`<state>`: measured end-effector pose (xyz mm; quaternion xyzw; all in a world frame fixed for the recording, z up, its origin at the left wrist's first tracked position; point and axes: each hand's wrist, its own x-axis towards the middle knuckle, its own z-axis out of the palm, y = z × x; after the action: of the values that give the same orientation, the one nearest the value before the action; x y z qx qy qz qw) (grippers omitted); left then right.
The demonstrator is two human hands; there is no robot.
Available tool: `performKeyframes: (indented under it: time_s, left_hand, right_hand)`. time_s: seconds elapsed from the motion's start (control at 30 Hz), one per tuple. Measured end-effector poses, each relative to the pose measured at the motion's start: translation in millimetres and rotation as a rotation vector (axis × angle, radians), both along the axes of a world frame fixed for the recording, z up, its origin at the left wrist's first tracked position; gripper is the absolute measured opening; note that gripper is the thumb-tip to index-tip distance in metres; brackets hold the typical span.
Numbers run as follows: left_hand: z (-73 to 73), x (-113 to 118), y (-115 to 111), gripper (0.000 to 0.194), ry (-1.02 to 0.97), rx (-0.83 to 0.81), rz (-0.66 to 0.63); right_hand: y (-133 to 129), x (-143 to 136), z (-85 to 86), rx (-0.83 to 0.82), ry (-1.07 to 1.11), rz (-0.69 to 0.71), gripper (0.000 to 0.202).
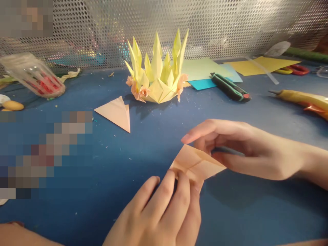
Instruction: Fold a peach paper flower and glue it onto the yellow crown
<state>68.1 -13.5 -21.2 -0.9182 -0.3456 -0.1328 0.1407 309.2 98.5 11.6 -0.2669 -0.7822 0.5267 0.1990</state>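
Observation:
A peach-coloured folded paper [202,164] with crease lines and a raised flap is at the lower middle, just above the blue surface. My left hand [164,208] grips its near lower edge, fingers bent over the paper and partly hiding it. Behind the paper's far right side, my right hand [246,150] is open, with thumb and index finger apart. Its index fingertip is near the top corner, while the thumb lies by the right corner; whether they touch is hard to tell. Farther left lies another peach paper, folded into a triangle [115,114].
A pale yellow paper crown [157,75] with peach paper roses stands at the back. Right of it are coloured sheets [205,68], a green-black cutter [230,87], red-handled scissors [299,70] and a glue gun [297,97]. A tilted jar [38,77] lies left; pixelated patches hide some areas.

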Motion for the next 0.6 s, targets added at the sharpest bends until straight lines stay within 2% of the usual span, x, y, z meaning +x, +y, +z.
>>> performKeyframes:
  time_s: [0.1,0.17,0.27,0.4,0.57,0.6]
  left_hand:
    - [-4.6,-2.4,3.4,0.036,-0.04,0.019,-0.049]
    - [-3.4,-5.1,7.4,0.035,-0.035,0.011,-0.078]
    - [3.9,-8.8,15.5,0.037,-0.018,-0.06,-0.13]
    - [11.2,-9.5,25.7,0.048,-0.038,-0.112,-0.167]
    - [1.8,-8.0,28.1,0.054,-0.022,-0.092,-0.171]
    - [-0.4,-8.6,27.6,0.057,-0.109,-0.013,-0.168]
  right_hand:
    - [11.0,3.5,2.0,0.308,-0.051,0.002,0.049]
    - [17.9,4.9,3.5,0.411,-0.059,0.042,0.035]
    - [25.4,7.0,5.4,0.344,-0.082,0.15,0.015]
    - [31.7,9.9,7.2,0.199,-0.167,0.215,0.014]
    - [31.0,10.4,7.0,0.127,-0.215,0.25,0.019]
    - [29.6,9.8,6.6,0.147,-0.194,0.244,0.019]
